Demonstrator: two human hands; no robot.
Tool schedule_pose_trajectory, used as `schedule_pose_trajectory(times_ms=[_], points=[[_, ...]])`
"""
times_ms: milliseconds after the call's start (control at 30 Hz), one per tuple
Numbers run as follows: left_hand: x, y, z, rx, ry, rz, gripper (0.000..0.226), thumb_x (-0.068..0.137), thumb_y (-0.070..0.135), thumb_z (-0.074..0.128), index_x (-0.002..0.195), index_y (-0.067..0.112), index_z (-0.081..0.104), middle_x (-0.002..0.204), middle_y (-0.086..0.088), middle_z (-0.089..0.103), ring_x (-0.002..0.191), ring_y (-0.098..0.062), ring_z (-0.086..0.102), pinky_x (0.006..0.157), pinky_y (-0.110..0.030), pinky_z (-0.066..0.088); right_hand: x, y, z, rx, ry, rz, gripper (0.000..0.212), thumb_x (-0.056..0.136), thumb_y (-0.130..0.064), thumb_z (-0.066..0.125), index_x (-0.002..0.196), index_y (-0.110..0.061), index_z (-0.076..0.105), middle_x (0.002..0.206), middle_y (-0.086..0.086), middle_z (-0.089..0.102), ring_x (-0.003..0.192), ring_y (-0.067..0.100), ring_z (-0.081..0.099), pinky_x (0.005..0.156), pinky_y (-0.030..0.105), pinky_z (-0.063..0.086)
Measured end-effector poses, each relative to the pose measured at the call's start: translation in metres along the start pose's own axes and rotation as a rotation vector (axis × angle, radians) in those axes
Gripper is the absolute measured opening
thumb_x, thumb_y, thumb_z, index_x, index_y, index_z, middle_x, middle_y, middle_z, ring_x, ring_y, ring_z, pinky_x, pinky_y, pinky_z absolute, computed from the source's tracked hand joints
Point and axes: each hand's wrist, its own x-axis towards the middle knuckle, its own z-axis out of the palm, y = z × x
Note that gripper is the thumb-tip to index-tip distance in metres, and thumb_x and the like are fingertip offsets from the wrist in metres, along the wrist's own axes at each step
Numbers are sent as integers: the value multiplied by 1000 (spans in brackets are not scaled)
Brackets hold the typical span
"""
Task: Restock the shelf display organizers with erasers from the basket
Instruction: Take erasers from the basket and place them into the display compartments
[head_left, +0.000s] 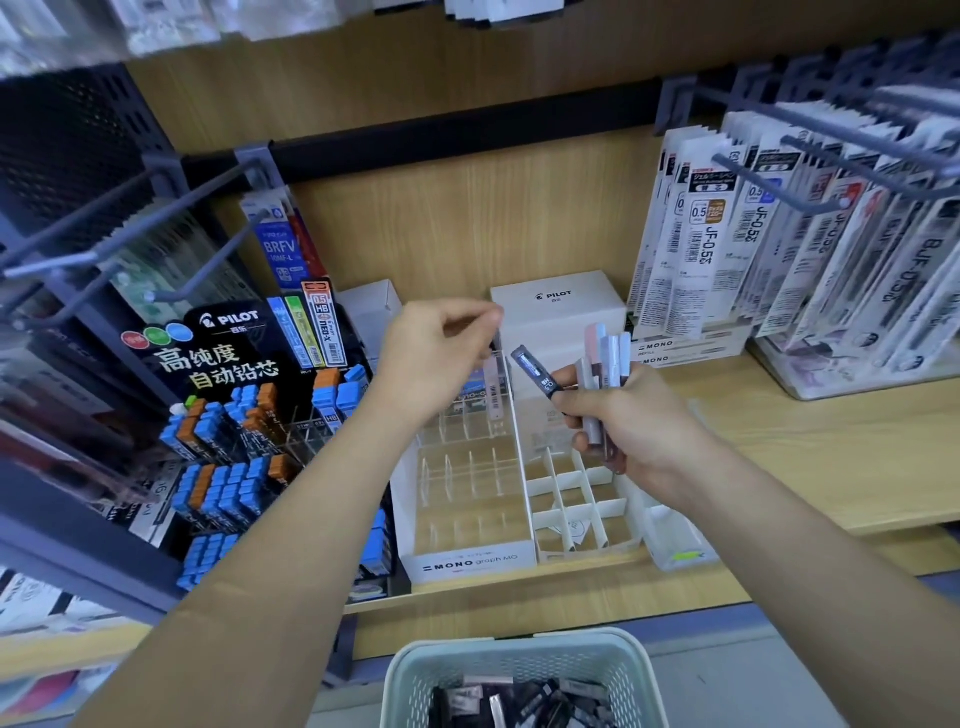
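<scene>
One basket sits nearest the viewer, below and between the two forearms. It holds the loose stock of dark erasers, too jumbled to count, and is presumably placed there so that the supply lies within easy reach. Above it, the right hand is curled round a bundle of erasers fanned upward: one dark eraser pushed out toward the left hand, and about five pale ones behind it. The fan probably serves to offer one piece at a time. The left hand hovers just beside that dark eraser, thumb and fingertips drawn together; motion blur hides whether anything is pinched between them. Under the hands, on the shelf, two organizers stand side by side: a clear organizer below the left hand and a white grid organizer below the right. One pale eraser stands upright in the clear organizer's far row, just under the left fingertips. The other visible cells look unfilled, so restocking appears barely begun. Beyond the hands rests one white box. A lead display stands left of the left hand, and refill packs hang right of the right hand.
</scene>
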Motion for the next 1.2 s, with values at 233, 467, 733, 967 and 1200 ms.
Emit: schedule_pose_trajectory(times_ms=[233, 467, 733, 967, 1200], points=[[-11, 5, -3, 133, -279, -21, 4, 83, 19, 73, 87, 19, 75, 73, 5, 69, 67, -4, 61, 66, -21, 48, -2, -7, 6, 167, 108, -101, 18, 80, -5, 75, 91, -15, 66, 56, -4, 59, 49, 11, 52, 48, 23, 41], [-22, 8, -6, -106, -443, -101, 52, 75, -5, 74, 107, 34, 67, 74, 2, 64, 65, -10, 59, 69, -20, 50, -4, -6, 17, 266, 16, -17, 17, 79, -12, 78, 90, -16, 65, 65, 3, 60, 51, 10, 52, 49, 22, 44], [-5, -12, -17, -76, 102, -102, 22, 86, 12, 70, 107, 16, 71, 83, 2, 67, 74, -17, 69, 66, -19, 55, -2, -11, 6, 483, 1, 165, 19, 86, -12, 51, 96, -5, 66, 69, 5, 51, 51, 16, 47, 45, 22, 41], [-2, -25, -3, 266, 82, -37, 15, 86, 16, 68, 99, 24, 65, 78, 8, 64, 71, -3, 58, 60, -7, 40, -4, -6, 7, 320, -62, 169, 19, 94, -5, 53, 110, -2, 63, 70, 7, 52, 53, 16, 52, 43, 24, 45], [0, -30, -3, 258, 67, -60, 12, 85, 18, 71, 92, 26, 66, 76, 7, 66, 72, -6, 63, 65, -17, 49, -7, -1, 3, 182, -72, 125, 13, 92, -18, 64, 99, -7, 66, 72, 5, 64, 56, 14, 55, 45, 22, 42]])
